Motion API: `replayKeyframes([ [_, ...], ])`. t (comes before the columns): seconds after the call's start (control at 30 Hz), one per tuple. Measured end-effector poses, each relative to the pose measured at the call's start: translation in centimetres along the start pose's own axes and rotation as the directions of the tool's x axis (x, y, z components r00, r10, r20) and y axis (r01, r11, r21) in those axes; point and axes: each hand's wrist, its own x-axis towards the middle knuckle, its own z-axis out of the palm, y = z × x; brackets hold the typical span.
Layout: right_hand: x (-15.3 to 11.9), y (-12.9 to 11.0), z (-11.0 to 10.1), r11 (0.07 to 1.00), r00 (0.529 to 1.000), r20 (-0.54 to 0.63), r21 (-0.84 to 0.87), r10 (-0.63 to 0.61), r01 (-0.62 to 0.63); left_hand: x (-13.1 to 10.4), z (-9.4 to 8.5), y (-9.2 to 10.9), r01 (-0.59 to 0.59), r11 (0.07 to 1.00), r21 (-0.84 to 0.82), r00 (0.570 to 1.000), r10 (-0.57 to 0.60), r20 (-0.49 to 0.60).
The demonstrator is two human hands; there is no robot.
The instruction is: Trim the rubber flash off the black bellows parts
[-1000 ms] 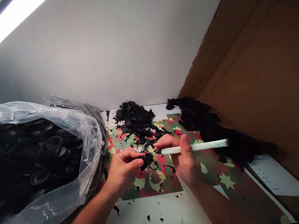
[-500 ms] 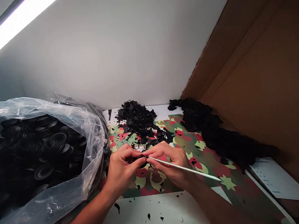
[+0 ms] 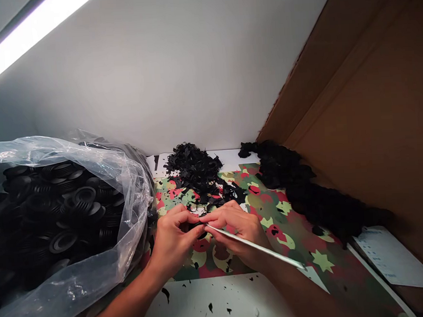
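Over the patterned sheet, my left hand [image 3: 170, 238] and my right hand [image 3: 242, 226] meet at the fingertips. Pinched in my left fingers is a small black rubber part [image 3: 202, 234], mostly covered by the fingers. A thin white stick-like tool [image 3: 263, 250] is gripped in my right hand; its inner tip is at the black part and its other end slants down to the right across my wrist. Whether the tip touches the part, I cannot tell. Just beyond my fingers lies a heap of black rubber scraps [image 3: 192, 169].
On the left, a clear plastic bag [image 3: 135, 196] holds several ribbed black rubber parts [image 3: 62, 241]. A long dark pile [image 3: 306, 191] runs along the cardboard wall [image 3: 374, 120] at right, near a white printed paper [image 3: 396, 257]. Black crumbs dot the white surface [image 3: 192, 308] in front.
The white tool's outer end has swung slightly down and to the left. Both hands stay at nearly the same spot, still pinching. The view has shifted slightly.
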Motion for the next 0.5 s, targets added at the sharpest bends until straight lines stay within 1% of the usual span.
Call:
replayKeyframes([
  [0.07,-0.1,0.1,0.3,0.997,0.998,0.005,-0.048,-0.064,0.064,0.0,0.1,0.1,0.001,1.0,0.014,1.0,-0.001,0.006],
  [0.13,-0.2,0.3,0.7,0.984,0.993,0.012,-0.133,-0.121,0.122,0.0,0.1,0.2,-0.006,1.0,0.015,1.0,0.006,-0.001],
  [0.2,-0.3,0.4,0.9,0.964,0.99,-0.014,-0.229,-0.143,0.136,0.0,0.2,0.3,-0.016,1.0,0.005,1.0,0.016,-0.017],
  [0.23,-0.3,0.4,0.9,0.957,0.991,-0.035,-0.266,-0.133,0.119,-0.1,0.2,0.3,-0.021,1.0,-0.003,0.999,0.021,-0.024],
  [0.3,-0.1,0.7,0.6,0.953,0.993,-0.093,-0.299,-0.07,0.039,-0.1,0.1,0.2,-0.033,0.999,-0.019,0.999,0.033,-0.034],
  [0.4,0.3,1.5,-0.3,0.957,0.982,-0.175,-0.267,0.072,-0.117,0.1,0.1,-0.2,-0.068,0.997,-0.036,0.997,0.067,-0.03],
  [0.47,0.7,2.4,-0.7,0.953,0.968,-0.197,-0.226,0.156,-0.2,0.2,0.1,-0.2,-0.126,0.992,-0.009,0.992,0.126,-0.021],
  [0.5,0.9,2.9,-0.7,0.951,0.963,-0.192,-0.21,0.189,-0.228,0.2,0.1,0.0,-0.183,0.983,0.022,0.983,0.184,-0.02],
])
